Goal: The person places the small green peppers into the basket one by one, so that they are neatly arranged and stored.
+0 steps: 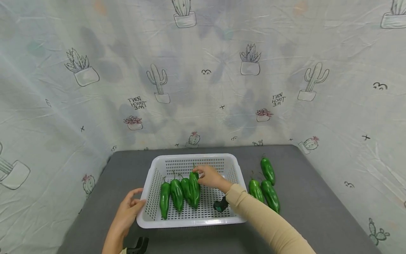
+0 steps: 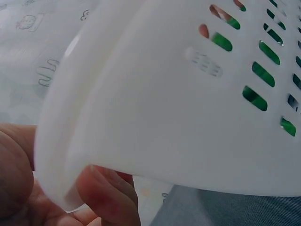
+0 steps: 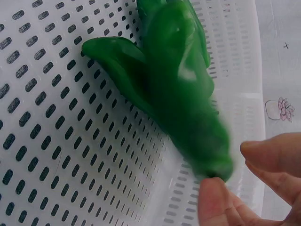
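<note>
A white perforated plastic basket [image 1: 190, 223] stands on the dark table, with several green peppers [image 1: 176, 195] side by side in its left half. My left hand [image 1: 127, 210] grips the basket's left rim, thumb and fingers on either side of it in the left wrist view. Inside the basket, my right hand [image 1: 209, 176] is at the stem end of the rightmost pepper [image 1: 195, 190], which lies against its neighbour. The right wrist view shows one fingertip [image 3: 212, 200] touching that pepper's end, while another finger stands apart from it with a gap between.
Right of the basket lie three more green peppers: one farther back [image 1: 268, 171], two nearer [image 1: 270, 197], partly beside my right forearm. The grey table [image 1: 127, 169] ends at a cactus-print curtain [image 1: 203, 88] behind and at both sides.
</note>
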Action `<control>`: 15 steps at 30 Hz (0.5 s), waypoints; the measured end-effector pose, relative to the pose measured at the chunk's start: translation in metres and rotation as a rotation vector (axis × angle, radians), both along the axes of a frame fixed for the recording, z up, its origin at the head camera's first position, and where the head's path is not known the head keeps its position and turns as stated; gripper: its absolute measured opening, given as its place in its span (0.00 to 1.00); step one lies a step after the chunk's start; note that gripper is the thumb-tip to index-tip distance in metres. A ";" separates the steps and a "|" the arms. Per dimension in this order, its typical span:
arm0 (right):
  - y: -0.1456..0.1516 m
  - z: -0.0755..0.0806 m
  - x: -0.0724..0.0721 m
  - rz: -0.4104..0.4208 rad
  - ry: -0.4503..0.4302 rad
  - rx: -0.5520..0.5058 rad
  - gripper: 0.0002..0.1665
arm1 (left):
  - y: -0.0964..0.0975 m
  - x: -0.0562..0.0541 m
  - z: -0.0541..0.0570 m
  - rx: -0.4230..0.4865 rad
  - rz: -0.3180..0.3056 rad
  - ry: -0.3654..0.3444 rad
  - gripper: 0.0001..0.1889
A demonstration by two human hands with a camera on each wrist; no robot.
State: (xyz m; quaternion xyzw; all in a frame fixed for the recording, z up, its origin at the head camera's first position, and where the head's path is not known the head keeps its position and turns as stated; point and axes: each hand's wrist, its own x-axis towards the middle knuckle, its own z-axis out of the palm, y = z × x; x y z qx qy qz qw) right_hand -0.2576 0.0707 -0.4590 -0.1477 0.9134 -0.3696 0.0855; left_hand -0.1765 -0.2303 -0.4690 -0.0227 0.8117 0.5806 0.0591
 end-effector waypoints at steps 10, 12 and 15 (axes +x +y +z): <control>0.000 -0.004 0.003 -0.005 -0.090 0.056 0.27 | 0.000 -0.001 0.000 -0.002 -0.009 -0.007 0.26; -0.001 -0.004 0.004 -0.009 -0.100 0.069 0.27 | 0.000 -0.001 0.000 -0.002 -0.009 -0.006 0.26; -0.002 -0.005 0.004 -0.013 -0.108 0.087 0.27 | 0.000 0.000 0.000 -0.004 -0.003 -0.010 0.26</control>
